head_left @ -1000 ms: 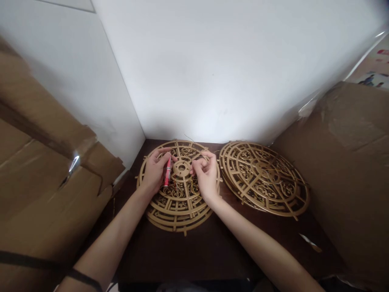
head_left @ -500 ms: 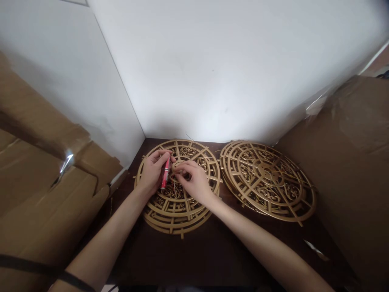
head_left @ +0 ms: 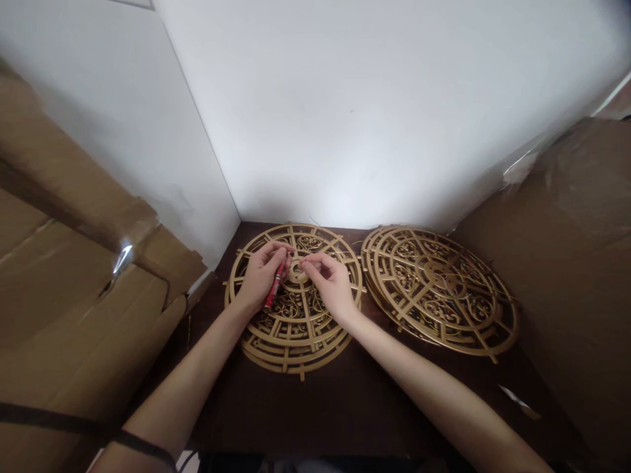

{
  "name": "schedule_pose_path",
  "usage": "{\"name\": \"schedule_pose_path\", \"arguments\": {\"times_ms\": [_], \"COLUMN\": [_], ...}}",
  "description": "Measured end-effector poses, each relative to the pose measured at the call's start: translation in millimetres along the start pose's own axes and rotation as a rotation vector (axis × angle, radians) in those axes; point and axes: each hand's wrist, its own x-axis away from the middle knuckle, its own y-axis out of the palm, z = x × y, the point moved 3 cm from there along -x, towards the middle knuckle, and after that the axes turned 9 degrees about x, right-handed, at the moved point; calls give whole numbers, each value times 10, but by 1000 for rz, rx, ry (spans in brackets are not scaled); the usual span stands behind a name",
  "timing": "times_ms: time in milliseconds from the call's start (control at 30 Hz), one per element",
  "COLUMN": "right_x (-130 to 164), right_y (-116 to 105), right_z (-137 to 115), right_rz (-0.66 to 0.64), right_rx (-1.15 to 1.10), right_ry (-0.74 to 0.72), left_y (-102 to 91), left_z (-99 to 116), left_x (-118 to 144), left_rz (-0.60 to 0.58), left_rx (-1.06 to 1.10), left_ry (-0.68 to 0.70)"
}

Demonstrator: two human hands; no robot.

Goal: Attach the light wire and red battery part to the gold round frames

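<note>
A stack of round gold openwork discs (head_left: 303, 345) with scroll patterns lies in front of me, the top one facing up. My left hand (head_left: 257, 279) rests over the left of the top disc. Its fingers are closed on a slim red pen-like stick (head_left: 273, 289) with a pale band, which points down toward me. My right hand (head_left: 331, 284) is closed in a pinch just right of the disc's central ring (head_left: 298, 273). Whatever is between its fingertips is too small to make out. Both sets of fingertips are close together, slightly apart, above the ring.
A second stack of gold discs (head_left: 438, 279) lies to the right on the dark table (head_left: 315, 414). Near the right edge is a small blade-like object (head_left: 518, 402). Cardboard stands at left (head_left: 73, 289) and right (head_left: 557, 263), with a white wall (head_left: 345, 118) behind.
My right hand has drawn slightly right, off the disc's centre, so the central ring shows between the hands. The red stick stays in my left hand. The view has shifted a little.
</note>
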Motion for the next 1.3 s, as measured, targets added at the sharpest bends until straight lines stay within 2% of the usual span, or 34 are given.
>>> {"name": "schedule_pose_path", "arguments": {"times_ms": [267, 667, 1000, 1300], "right_x": [1, 19, 31, 34], "right_y": [-26, -17, -9, -11], "right_z": [5, -7, -40, -28], "right_rz": [70, 59, 33, 44], "right_rx": [-103, -130, -63, -146], "right_ry": [42, 63, 64, 71], "left_y": [32, 48, 57, 64], "left_z": [-42, -14, -23, -26], "left_x": [15, 35, 46, 40], "left_rz": [-173, -204, -230, -212], "left_rx": [-81, -48, -81, -122], "left_ry": [-47, -88, -38, -25]}}
